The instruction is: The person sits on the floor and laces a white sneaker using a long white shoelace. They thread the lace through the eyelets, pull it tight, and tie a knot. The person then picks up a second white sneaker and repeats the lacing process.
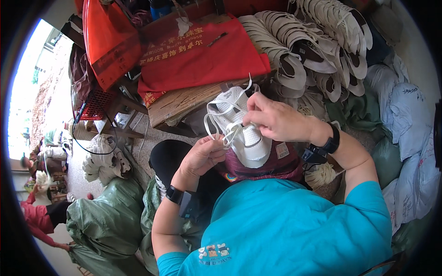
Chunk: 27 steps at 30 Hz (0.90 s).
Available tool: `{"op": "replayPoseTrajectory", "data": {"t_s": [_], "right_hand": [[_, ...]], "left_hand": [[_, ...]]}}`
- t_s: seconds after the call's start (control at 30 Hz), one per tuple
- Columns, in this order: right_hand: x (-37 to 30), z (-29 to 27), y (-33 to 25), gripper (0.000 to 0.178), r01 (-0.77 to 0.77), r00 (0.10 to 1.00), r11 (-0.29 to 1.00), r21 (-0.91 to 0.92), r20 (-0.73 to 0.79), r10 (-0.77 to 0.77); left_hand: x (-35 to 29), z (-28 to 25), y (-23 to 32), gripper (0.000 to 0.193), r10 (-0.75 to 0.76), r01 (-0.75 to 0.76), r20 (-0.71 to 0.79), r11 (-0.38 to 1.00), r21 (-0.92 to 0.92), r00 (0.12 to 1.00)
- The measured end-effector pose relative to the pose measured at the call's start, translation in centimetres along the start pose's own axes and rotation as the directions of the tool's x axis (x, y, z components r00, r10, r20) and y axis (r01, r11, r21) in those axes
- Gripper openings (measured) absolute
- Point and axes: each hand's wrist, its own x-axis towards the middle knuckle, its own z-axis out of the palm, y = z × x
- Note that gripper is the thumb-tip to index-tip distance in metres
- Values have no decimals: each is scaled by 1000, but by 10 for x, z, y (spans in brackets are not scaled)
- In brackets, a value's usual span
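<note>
Step in hand: by the look of it, the lacing is being worked; the white lace (pixel 232 132) is threaded partly and left in loose loops.
Left hand (pixel 206 154): the lace is grasped between thumb and fingertips, just beside the upper.
Right hand (pixel 278 118): thumb and forefinger are brought together over the middle of the upper, where the lace appears to be pinched; the exact contact is hidden.
White upper (pixel 253 146): it is held toe toward the body, above the maroon striped cloth (pixel 285 168) on the lap, near the wooden table (pixel 184 108).
Next move: a careful pull seems to be called for, with the slack taken up evenly and the loops kept from tangling.
Around: the table is partly covered by a red cloth (pixel 198 69); beyond the right hand, pale uppers (pixel 276 50) are stacked in rows.
</note>
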Motion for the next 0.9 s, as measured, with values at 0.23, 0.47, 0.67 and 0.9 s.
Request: {"op": "replayPoseTrajectory", "data": {"t_s": [0.23,0.47,0.67,0.9], "right_hand": [[-4,-3,10,22,-111,991,992,-62,69,116],[-14,-2,-1,22,-170,984,981,-94,31,173],[-4,15,-2,23,-284,922,953,-103,-301,242],[-22,28,1,20,-383,885,924,9,-284,369]], "left_hand": [[2,-4,-3,9,16,-15,60,1000,-14,998],[3,-7,-4,6,16,-13,62,999,-52,998],[4,-3,-3,4,33,-25,76,995,-96,997],[-7,-8,8,17,85,-87,-30,994,-71,996]]}}
